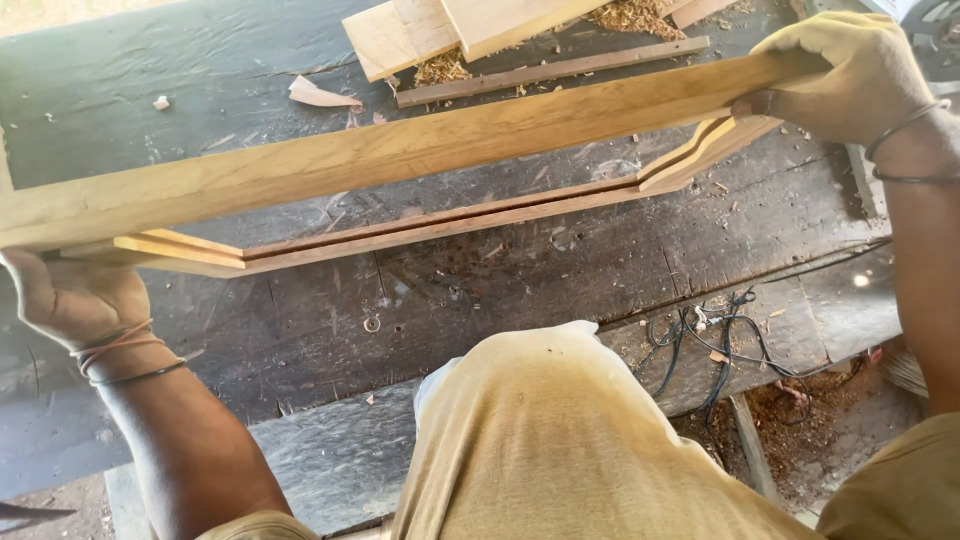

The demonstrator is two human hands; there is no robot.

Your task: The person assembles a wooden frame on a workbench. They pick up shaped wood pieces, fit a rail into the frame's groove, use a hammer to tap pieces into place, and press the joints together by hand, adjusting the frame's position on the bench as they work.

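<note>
Fingers of your left hand (pixel 75 300), at 9 o'clock, curl around the left end of the wooden frame (pixel 400 150); your right hand (pixel 850 75), at 2 o'clock, clamps its right end. You hold the frame tilted above the dark worktop (pixel 500 290), the top rail nearest the camera, the thinner stepped rail below it. Board offcuts (pixel 450 30) and sawdust lie at 12 o'clock. Tangled black cable (pixel 720 340) sits at 4 o'clock.

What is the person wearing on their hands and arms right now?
Both forearms are bare, with no gloves. The left hand has thin bands at the wrist, reddish ones and a dark one. The right hand has two thin dark bangles. Tan cloth shows near both upper arms.
</note>
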